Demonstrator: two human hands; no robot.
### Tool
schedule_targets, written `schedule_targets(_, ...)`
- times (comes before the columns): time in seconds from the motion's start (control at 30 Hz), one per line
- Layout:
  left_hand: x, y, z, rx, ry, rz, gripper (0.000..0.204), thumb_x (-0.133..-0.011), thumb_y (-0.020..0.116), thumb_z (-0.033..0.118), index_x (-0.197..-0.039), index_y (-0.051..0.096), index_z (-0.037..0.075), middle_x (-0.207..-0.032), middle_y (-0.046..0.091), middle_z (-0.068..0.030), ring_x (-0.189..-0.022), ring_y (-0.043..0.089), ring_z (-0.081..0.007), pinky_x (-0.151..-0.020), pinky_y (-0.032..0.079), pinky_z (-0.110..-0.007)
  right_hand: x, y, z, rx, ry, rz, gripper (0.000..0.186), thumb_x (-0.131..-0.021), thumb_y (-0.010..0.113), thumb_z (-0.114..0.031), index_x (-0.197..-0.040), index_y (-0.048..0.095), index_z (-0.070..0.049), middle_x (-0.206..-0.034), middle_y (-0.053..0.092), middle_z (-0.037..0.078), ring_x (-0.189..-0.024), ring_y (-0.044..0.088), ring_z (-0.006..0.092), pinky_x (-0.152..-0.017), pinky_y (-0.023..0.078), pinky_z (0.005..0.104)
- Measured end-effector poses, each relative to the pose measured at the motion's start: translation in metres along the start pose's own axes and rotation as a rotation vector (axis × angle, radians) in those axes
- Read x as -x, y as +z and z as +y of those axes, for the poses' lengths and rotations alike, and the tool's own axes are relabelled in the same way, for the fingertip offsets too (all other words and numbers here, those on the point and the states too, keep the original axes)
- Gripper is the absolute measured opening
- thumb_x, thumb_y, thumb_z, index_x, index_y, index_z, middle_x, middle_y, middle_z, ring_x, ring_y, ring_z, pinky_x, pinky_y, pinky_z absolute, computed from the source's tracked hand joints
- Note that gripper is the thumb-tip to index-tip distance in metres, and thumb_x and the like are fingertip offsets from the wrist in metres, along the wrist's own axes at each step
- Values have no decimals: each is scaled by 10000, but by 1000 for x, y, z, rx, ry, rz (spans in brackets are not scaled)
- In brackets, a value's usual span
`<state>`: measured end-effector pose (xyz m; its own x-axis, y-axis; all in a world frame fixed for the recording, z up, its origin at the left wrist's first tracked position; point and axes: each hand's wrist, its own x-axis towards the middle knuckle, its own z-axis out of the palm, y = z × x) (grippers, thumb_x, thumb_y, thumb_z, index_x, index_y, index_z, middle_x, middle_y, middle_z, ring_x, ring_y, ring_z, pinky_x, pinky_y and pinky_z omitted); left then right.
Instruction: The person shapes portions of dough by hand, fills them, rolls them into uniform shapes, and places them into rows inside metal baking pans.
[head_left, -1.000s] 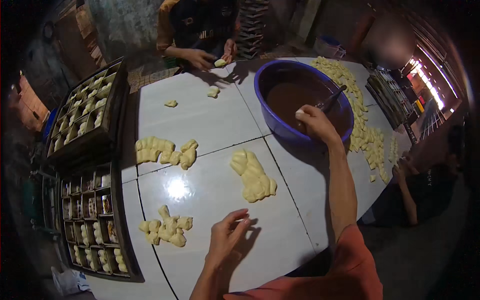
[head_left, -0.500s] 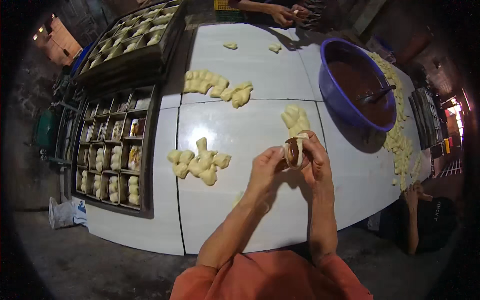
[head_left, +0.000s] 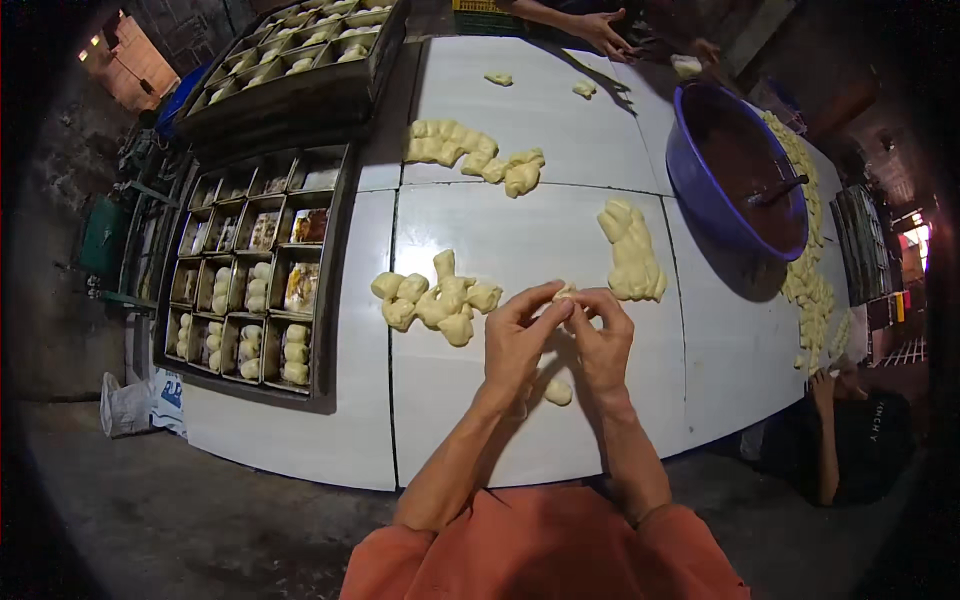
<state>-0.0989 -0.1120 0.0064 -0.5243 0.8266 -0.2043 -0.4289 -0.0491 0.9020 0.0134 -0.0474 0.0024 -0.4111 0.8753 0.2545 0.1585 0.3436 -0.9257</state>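
My left hand (head_left: 515, 345) and my right hand (head_left: 600, 350) meet over the white tiled table (head_left: 470, 400), fingertips pinched on a small piece of pale dough (head_left: 563, 292), mostly hidden by the fingers. A dough ball (head_left: 558, 391) lies just below them on the table. A cluster of dough pieces (head_left: 455, 320) sits left of my hands, and a flattened dough slab (head_left: 630, 250) lies behind my right hand. Farther back are a row of joined lumps (head_left: 435, 143) and two small scraps (head_left: 498, 78). A purple basin (head_left: 690, 175) of brown paste with a utensil stands at the back right.
Two compartmented metal trays (head_left: 330, 260) of dough balls and packets line the left. Cut dough pieces (head_left: 805, 290) cover the right edge. One co-worker's hands (head_left: 605, 35) reach over the far edge; another person (head_left: 850, 440) is at the right edge. Dark metal pans (head_left: 865, 245) stand beyond.
My right hand came from the basin to meet my left, holding dough with brown filling showing; the fingers now close over it, hiding the filling. The far co-worker's hands moved apart. The view shifted.
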Motion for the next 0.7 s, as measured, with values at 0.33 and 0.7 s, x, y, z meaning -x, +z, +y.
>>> schedule_targets(0.33,-22,-33,28,-34,-341,-176,335,-912,761,214,-1140,694,-22,-1009,714,-96,-881,694,-163,-735,579,-287,14,-8,-20,-241,134,-237,286,-935,705,-108,-1202,682,-10,-1102,673,80,-918,605,125,-810,511,283)
schedule_targets(0.7,-5,-27,17,-83,-117,-358,231,-966,683,138,-1140,694,-13,-1031,717,-86,-898,687,-132,-763,591,-283,27,15,12,-8,-329,153,248,-968,654,-51,-1197,561,-68,-1091,636,142,-933,636,219,-783,545,319)
